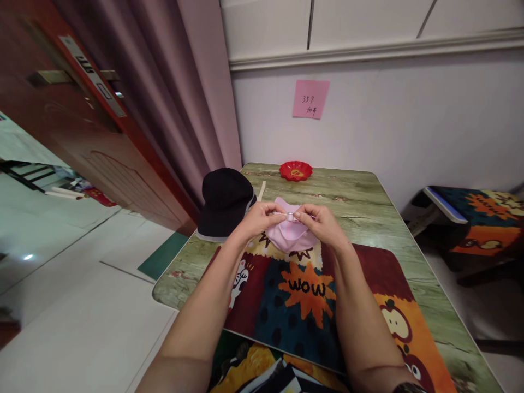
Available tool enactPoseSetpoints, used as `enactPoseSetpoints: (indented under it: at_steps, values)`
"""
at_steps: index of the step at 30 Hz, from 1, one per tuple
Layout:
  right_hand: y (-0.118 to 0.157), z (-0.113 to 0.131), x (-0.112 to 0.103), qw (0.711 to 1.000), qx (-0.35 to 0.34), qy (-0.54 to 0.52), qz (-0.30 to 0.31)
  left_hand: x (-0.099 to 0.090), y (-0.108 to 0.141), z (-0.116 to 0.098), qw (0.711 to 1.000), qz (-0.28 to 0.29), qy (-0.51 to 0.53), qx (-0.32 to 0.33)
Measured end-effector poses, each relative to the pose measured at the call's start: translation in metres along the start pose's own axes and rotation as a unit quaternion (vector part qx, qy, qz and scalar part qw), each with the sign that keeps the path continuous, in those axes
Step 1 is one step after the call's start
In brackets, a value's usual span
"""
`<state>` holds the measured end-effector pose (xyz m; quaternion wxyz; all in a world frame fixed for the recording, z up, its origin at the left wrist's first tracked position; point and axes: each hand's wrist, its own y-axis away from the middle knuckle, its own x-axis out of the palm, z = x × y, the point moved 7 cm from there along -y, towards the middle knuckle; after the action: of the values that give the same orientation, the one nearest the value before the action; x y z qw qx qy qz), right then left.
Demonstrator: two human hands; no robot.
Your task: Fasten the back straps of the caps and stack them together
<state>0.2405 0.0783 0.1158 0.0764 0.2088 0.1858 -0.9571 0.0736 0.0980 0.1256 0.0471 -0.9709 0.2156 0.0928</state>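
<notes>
"Pink cap [292, 240]: where is it?"

"Above the far part of the printed mat [278, 322], between the hands. I can't tell whether it rests there or is slightly lifted."

"And the hands?"

"Both are pinched narrow. The left hand [260, 218] grips beside a small buckle [290, 216] on the cap, and the right hand [319, 219] grips at its other side, thumbs nearly meeting."

"What are they working over?"

"A green, wood-grained table [347, 196] with rounded corners, pushed near a pale wall [409, 109]. On the left hang mauve curtains [176, 82], next to a reddish-brown door [110, 153] standing open."

"Count things for me."

"Two pieces of headwear: the pink one, and a black hat [225, 199] near the left hand. One red scalloped dish [296, 171] at the table's far end. One pink note [310, 99] on the wall, marked 357. One mat on the table, reading WOW, plus one similarly printed piece [487, 218] beyond the right edge."
</notes>
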Motion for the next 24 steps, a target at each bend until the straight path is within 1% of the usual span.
enactPoseSetpoints:
  at_steps: [4,7,10,12,14,16,18,22,24]
  values:
    - [0.001,0.002,-0.001,1.000,-0.005,0.009,-0.004,-0.002,-0.003,0.001,1.000,0.010,-0.009,0.000]
    - [0.001,0.003,-0.004,1.000,-0.004,0.010,-0.024,-0.004,-0.007,0.001,1.000,0.017,-0.026,0.006]
    - [0.002,0.004,-0.008,1.000,0.003,-0.003,-0.029,-0.005,-0.009,-0.002,0.998,0.052,-0.036,0.006]
    - [0.005,0.003,-0.010,1.000,0.013,-0.009,0.001,-0.006,-0.007,-0.007,0.995,0.088,-0.045,-0.001]
    - [0.010,0.001,-0.010,0.998,0.026,-0.003,0.050,-0.007,-0.004,-0.010,0.991,0.120,-0.056,-0.012]
    - [0.017,-0.001,-0.012,0.996,0.039,0.011,0.082,-0.011,-0.002,-0.011,0.987,0.140,-0.071,-0.020]
    - [0.021,-0.003,-0.016,0.995,0.047,0.017,0.084,-0.017,-0.001,-0.009,0.986,0.139,-0.089,-0.018]
    - [0.022,-0.002,-0.016,0.997,0.046,0.017,0.059,-0.031,-0.006,0.000,0.990,0.097,-0.101,0.008]
    - [0.018,0.000,-0.016,0.997,0.049,0.031,0.049,-0.035,-0.008,0.004,0.991,0.085,-0.104,0.009]
